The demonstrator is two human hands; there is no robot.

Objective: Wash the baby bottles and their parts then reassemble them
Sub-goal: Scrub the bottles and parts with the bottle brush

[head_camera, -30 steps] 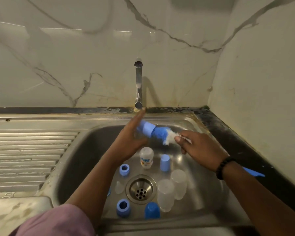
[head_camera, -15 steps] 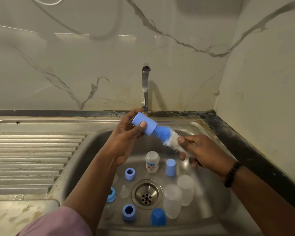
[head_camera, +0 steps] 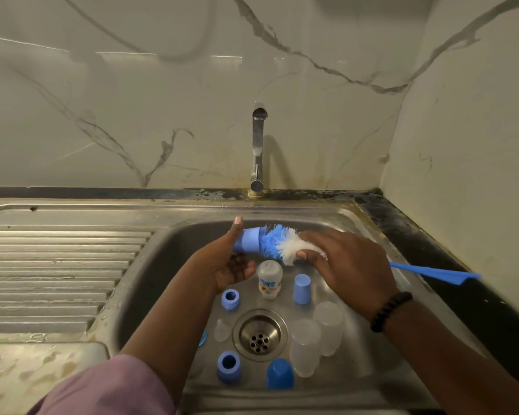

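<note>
Over the steel sink (head_camera: 168,265), my left hand (head_camera: 225,265) holds a small blue cap (head_camera: 247,241) with the blue-and-white bristle head of a bottle brush (head_camera: 279,245) pushed into it. My right hand (head_camera: 342,265) grips the brush at its white bristles; the blue handle (head_camera: 432,272) sticks out to the right. On the sink floor lie a small white bottle (head_camera: 269,278), two blue collar rings (head_camera: 230,299) (head_camera: 229,366), blue caps (head_camera: 301,289) (head_camera: 280,374), clear cups (head_camera: 327,327) (head_camera: 304,347) and a clear teat (head_camera: 222,329).
A chrome tap (head_camera: 257,151) stands at the back above the basin, not running. The ribbed drainboard (head_camera: 57,277) lies to the left. The drain (head_camera: 259,335) is in the middle of the sink floor. A dark counter edge (head_camera: 432,253) and wall close off the right.
My left hand has lowered and turned, so the cap points left and sits lower over the basin. The brush head shows more outside the cap. My right hand shifted slightly left.
</note>
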